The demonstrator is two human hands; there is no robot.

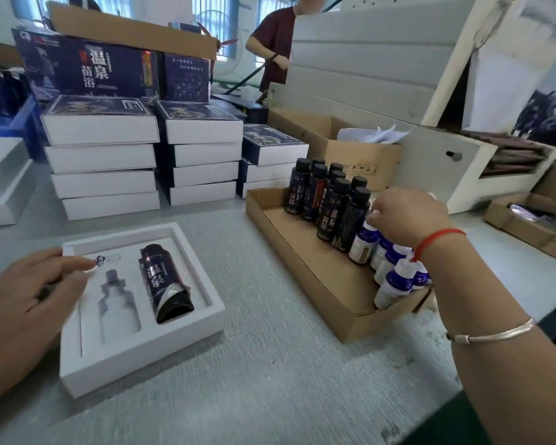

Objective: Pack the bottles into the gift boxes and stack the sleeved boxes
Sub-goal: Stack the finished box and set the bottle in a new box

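1. At lower left, the left hand (36, 284) rested flat-fingered on the gift box (187, 329); one dark bottle (164, 284) lay inside.
2. At right, the right hand (408, 216) pinched a small blue bottle (365, 242) in the cardboard tray (302, 261).
3. Lifting straight up would likely spare its neighbours; the moulded slot (118, 306) waited.

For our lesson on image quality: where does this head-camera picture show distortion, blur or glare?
Head view: wide-angle bending curves the white machine and tray edges; motion blur softens the right hand and the white box; the windows glare; table shadows are soft.
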